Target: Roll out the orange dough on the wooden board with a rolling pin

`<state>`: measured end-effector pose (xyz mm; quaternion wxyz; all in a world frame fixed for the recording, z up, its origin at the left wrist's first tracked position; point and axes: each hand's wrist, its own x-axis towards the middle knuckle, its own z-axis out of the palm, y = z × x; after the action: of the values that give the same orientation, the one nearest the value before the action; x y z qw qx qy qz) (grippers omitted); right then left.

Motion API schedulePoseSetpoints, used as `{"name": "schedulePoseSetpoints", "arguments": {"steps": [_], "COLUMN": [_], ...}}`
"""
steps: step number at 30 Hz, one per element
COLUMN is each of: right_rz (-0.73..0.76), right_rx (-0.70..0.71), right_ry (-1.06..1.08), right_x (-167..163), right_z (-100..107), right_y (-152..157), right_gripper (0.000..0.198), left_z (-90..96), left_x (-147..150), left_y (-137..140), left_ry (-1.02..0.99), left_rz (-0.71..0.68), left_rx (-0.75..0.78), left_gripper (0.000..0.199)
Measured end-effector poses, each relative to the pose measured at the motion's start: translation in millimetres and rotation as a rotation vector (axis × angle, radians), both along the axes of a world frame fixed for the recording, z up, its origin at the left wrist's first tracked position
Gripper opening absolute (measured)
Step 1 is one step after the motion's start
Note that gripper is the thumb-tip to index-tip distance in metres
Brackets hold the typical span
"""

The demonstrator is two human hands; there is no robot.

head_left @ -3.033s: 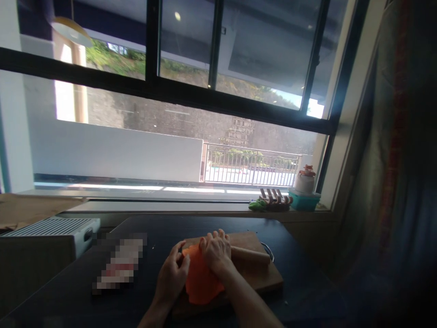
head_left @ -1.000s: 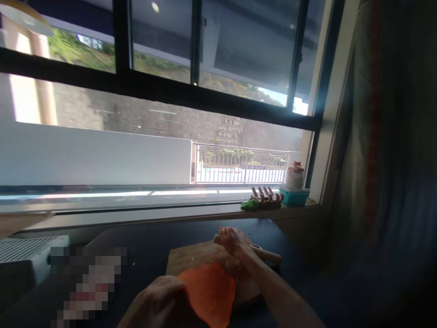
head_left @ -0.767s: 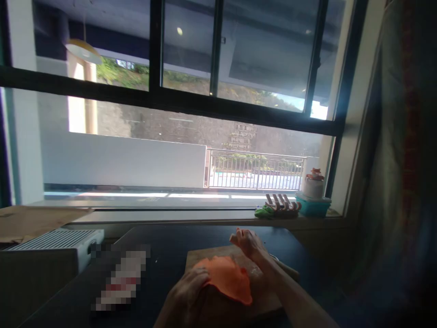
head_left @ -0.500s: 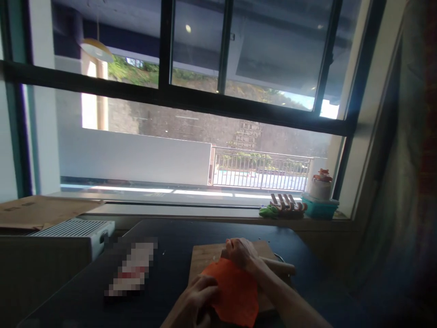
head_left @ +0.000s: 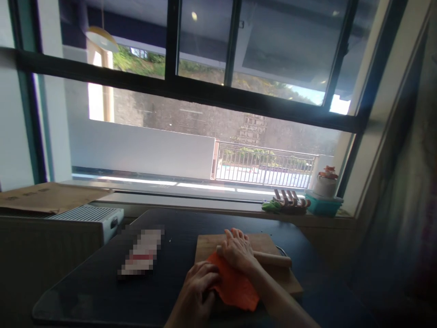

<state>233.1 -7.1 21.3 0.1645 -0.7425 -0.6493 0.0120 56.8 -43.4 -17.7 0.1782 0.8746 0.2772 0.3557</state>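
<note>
A thin orange sheet of dough point(head_left: 235, 289) with a ragged edge lies partly on a wooden board point(head_left: 208, 241) and hangs over its near side. Across the board rests a wooden rolling pin point(head_left: 273, 258), its middle covered by my right hand point(head_left: 237, 250). That hand presses its palm down on the pin and the dough's far edge, with the fingers stretched forward. My left hand point(head_left: 201, 280) has its fingers curled over the left edge of the dough, and its thumb is underneath.
The board stands on a dark table point(head_left: 102, 291). To the left lies a pixelated item point(head_left: 143, 250). A radiator point(head_left: 112, 218) with brown paper point(head_left: 61, 196) on top is beyond the left edge. On the windowsill sit a brown rack point(head_left: 290, 200) and a teal box point(head_left: 324, 204).
My right hand's fingers have straightened from a curl and lie further over the pin. The dough's near edge has moved up in the picture. The whole view has shifted slightly.
</note>
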Motion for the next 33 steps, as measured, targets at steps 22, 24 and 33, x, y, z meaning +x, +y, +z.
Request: {"name": "schedulePoseSetpoints", "arguments": {"steps": [22, 24, 33], "right_rz": [-0.010, -0.027, 0.029], "right_rx": [-0.035, -0.070, 0.058], "right_ry": [-0.091, -0.081, -0.092], "right_x": [-6, -4, -17], "right_z": [7, 9, -2], "right_y": [10, 17, -12], "right_gripper": [0.042, 0.041, 0.045], "left_z": [3.4, 1.6, -1.8], "left_x": [-2, -1, -2], "left_y": [-5, -3, 0], "left_ry": [-0.045, -0.041, -0.066], "left_rz": [0.188, 0.219, 0.266], "left_rx": [-0.012, 0.002, 0.053], "left_gripper": [0.028, 0.026, 0.024]}}
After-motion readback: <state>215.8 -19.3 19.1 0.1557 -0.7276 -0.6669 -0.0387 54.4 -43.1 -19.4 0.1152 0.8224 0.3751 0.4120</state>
